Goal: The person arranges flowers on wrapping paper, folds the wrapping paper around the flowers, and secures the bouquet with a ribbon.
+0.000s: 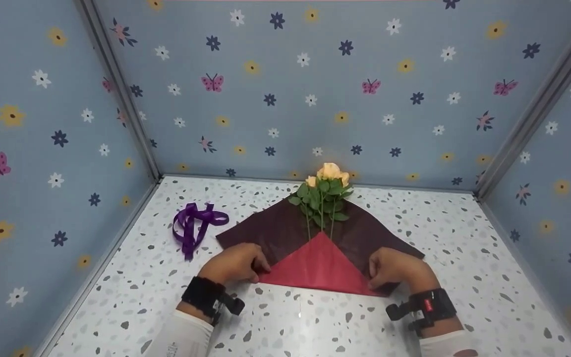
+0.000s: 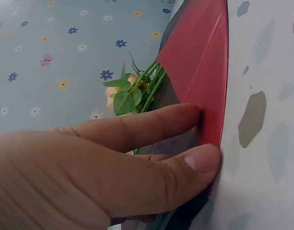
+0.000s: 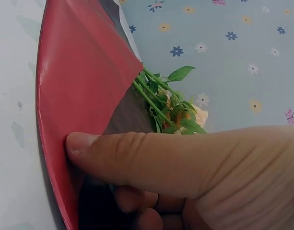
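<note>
A sheet of wrapping paper [image 1: 365, 230], dark on its upper face, lies on the table with its near corner folded up into a red triangle [image 1: 317, 265]. Yellow-orange roses [image 1: 331, 171] with green leaves lie on the dark part, and the red flap covers their lower stems. At the left end of the fold, my left hand [image 1: 236, 263] pinches the paper, its thumb [image 2: 204, 160] at the folded edge and index finger on the red side. My right hand [image 1: 398, 267] grips the right end, thumb [image 3: 84, 143] on the red flap and other fingers curled, partly hidden behind it.
A loosely looped purple ribbon [image 1: 194, 223] lies on the speckled table [image 1: 295, 327], left of the paper. Blue flower-patterned panels [image 1: 290, 74] stand at the back and both sides. Each wrist wears a black strap [image 1: 205, 297] with a small camera mount.
</note>
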A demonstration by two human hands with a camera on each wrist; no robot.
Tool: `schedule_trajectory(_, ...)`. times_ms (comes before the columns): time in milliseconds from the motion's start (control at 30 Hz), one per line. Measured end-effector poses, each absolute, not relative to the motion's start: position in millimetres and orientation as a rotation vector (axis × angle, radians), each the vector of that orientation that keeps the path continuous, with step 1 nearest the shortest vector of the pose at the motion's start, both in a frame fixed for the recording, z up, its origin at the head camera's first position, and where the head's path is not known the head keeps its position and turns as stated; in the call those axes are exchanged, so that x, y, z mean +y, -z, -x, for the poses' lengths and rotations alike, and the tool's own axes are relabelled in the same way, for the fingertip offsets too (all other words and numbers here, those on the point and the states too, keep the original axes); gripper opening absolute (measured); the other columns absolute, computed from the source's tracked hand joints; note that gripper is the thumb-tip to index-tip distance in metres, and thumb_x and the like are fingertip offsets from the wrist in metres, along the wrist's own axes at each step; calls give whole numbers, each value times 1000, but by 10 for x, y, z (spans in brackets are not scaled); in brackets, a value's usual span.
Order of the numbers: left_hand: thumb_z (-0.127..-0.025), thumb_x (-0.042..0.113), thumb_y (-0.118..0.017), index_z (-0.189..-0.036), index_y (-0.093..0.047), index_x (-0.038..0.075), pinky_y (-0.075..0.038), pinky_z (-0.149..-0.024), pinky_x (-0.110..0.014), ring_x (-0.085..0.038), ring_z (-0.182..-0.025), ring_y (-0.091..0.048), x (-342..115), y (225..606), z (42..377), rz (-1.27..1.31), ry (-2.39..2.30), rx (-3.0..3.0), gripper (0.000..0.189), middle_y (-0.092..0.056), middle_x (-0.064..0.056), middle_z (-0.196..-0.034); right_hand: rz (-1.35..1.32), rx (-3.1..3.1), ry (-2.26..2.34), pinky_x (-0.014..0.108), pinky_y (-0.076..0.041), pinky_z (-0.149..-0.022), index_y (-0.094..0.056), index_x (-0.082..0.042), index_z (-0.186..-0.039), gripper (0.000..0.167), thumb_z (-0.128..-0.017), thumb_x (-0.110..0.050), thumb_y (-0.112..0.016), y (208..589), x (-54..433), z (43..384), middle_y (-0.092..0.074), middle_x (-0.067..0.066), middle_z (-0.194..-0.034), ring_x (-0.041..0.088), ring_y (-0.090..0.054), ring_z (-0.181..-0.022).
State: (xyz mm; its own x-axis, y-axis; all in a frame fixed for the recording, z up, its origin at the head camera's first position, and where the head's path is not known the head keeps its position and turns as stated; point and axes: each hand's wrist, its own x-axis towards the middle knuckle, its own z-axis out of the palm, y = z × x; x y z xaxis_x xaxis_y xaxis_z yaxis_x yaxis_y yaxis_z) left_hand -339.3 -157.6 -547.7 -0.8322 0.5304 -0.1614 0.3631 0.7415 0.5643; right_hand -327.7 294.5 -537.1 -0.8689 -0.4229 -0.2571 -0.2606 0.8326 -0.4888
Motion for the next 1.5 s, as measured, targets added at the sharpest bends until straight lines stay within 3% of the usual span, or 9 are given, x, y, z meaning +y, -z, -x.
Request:
schedule_trajectory(167, -79, 7, -101, -108, -82, 18, -60, -95, -48, -19, -96, -66, -1556, 5464, 3378, -605, -762, 2696, 36, -73, 1, -102, 490, 2670, 615, 26, -48, -62, -73, -17, -80, 28, -77, -18, -101, 5298, 2861, 3259, -67, -10, -69, 7, -59, -66)
schedule_trajectory(333, -78, 10, -103, -100, -75, 16, -56, -86, -42, -19, -88, -62, -1567, 5474, 3384, -524, -787, 2694, 36, -68, -3, -97, 460, 2724, 643, 32, -52, -68, -76, -17, -87, 23, -86, -24, -98, 5131, 2620, 3222, -69, -5, -78, 12, -63, -72)
schedule_trajectory(500, -78, 10, -103, -97, -74, 17, -56, -87, -42, -19, -89, -63, -1590, 5487, 3402, -496, -814, 2685, 35, -69, -1, -96, 550, 2767, 647, 36, -55, -69, -76, -20, -90, 16, -99, -25, -88, 5074, 2086, 3218, -69, -5, -82, 14, -64, -74)
schedule_trajectory(667, -78, 10, -102, -94, -75, 17, -57, -87, -42, -19, -89, -65, -1615, 5508, 3424, -485, -847, 2674, 33, -69, 0, -95, 726, 2756, 575, 33, -57, -67, -80, -21, -95, 15, -107, -30, -79, 5157, 1423, 3289, -70, -7, -83, 12, -67, -67)
schedule_trajectory(867, -77, 11, -103, -92, -75, 18, -58, -87, -41, -18, -87, -66, -1618, 5530, 3446, -486, -848, 2667, 33, -71, 2, -94, 898, 2804, 460, 28, -45, -60, -70, -20, -79, 33, -105, -36, -82, 5323, 916, 3366, -56, -10, -70, 8, -52, -64)
schedule_trajectory(1100, -75, 10, -104, -90, -73, 16, -56, -81, -38, -18, -84, -64, -1650, 5576, 3439, -503, -867, 2666, 34, -70, 1, -91, 909, 2759, 517, 23, -32, -49, -52, -25, -61, 55, -104, -38, -83, 5480, 685, 3357, -35, -15, -56, 5, -39, -52)
schedule_trajectory(1500, -75, 11, -104, -90, -74, 15, -56, -81, -37, -16, -83, -63, -1650, 5571, 3473, -553, -860, 2681, 34, -70, 0, -92, 838, 2723, 617, 21, -41, -52, -74, -18, -69, 35, -98, -29, -90, 5544, 713, 3402, -55, -14, -60, 4, -51, -55)
